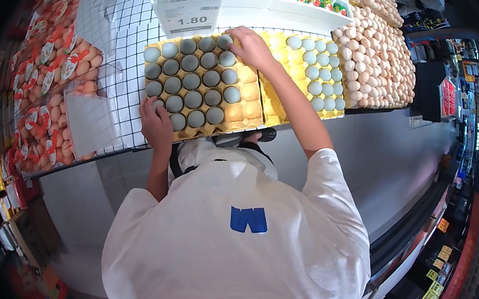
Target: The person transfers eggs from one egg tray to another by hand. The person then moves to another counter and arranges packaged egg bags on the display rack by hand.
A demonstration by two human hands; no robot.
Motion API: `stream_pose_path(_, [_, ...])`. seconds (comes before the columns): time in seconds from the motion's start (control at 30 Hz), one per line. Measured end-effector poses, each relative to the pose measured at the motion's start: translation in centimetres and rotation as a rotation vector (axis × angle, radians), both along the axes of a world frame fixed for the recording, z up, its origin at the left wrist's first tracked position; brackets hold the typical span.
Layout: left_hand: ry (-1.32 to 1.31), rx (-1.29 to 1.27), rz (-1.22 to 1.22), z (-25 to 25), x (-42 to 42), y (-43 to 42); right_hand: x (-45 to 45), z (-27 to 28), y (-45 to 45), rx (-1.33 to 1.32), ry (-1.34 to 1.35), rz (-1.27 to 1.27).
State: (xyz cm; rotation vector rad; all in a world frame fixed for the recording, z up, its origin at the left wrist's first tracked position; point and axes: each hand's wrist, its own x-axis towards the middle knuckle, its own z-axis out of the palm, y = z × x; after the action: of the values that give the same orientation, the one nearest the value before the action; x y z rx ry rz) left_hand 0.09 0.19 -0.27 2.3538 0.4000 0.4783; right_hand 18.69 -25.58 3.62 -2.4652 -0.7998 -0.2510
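Observation:
A yellowish egg tray [251, 92] holds rows of pale blue-green eggs [191, 81]. Along its right side the cups are bare. My left hand [156, 123] is closed on the front left corner of this tray, with the fingers curled over beside a corner egg. At the opposite, back right corner is my right hand [250, 48]. Its fingers are bent down over the tray edge, next to the last eggs of the back row. The undersides of both hands are hidden. Against the right side stands a second, yellow tray [277, 87], partly filled with similar eggs [322, 74].
Behind stands a price sign [192, 15] before a white box [299, 11] of green-and-red wrapped items. Brown eggs [375, 61] are heaped at the right. Bagged eggs with red netting [50, 108] and clear dividers [89, 118] lie left, beside a wire grid [124, 63].

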Motion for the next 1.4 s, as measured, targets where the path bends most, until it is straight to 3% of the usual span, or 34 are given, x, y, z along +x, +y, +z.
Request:
stream_pose_path(0.07, [-0.004,-0.005,0.002,0.1,0.0,0.0,0.7,-0.4,1.3,-0.104,0.151,-0.045])
stream_pose_path(0.3, [-0.021,-0.001,0.01,0.1,0.0,-0.1,1.7,0.1,1.3,-0.174,0.116,0.083])
stream_pose_path(0.4, [-0.016,0.0,0.014,0.3,0.0,0.0,1.3,0.2,0.3,0.022,0.203,0.005])
stream_pose_path(0.47, [-0.006,-0.017,0.016,0.5,-0.1,-0.2,1.2,0.1,-0.7,0.646,0.638,-0.193])
stream_pose_path(0.5, [-0.012,-0.019,0.018,0.6,-0.1,-0.2,1.0,0.0,-1.5,0.642,0.64,-0.195])
stream_pose_path(0.57, [-0.017,-0.023,0.009,0.4,-0.1,-0.3,0.5,0.4,-3.3,1.246,0.889,-0.151])
stream_pose_path(0.63, [-0.052,0.004,0.007,0.0,-0.1,-0.1,-0.6,1.1,-5.0,1.349,0.942,-0.144])
stream_pose_path(0.7, [-0.048,0.02,-0.002,-0.2,-0.1,0.0,-1.5,1.5,-6.3,1.649,0.911,-0.076])
stream_pose_path(0.83, [-0.052,0.022,-0.008,-0.3,-0.1,0.0,-3.0,0.7,-10.1,1.802,0.82,-0.067])
stream_pose_path(1.03, [-0.058,0.016,-0.019,-0.3,-0.1,0.1,-5.3,1.3,-14.1,1.558,0.701,-0.32])
stream_pose_path(1.1, [-0.056,0.022,-0.016,-0.3,-0.1,0.0,-5.7,1.2,-14.8,1.183,0.518,-0.594])
stream_pose_path(1.17, [-0.055,0.028,-0.017,-0.3,-0.1,0.0,-5.5,0.6,-15.4,1.05,0.408,-0.614])
stream_pose_path(1.23, [-0.06,0.026,-0.015,-0.4,-0.1,0.1,-5.6,0.4,-15.6,0.718,0.333,-0.621])
stream_pose_path(1.4, [-0.052,0.006,-0.019,-0.3,-0.1,0.1,-5.1,-1.2,-14.3,0.624,0.274,-0.587])
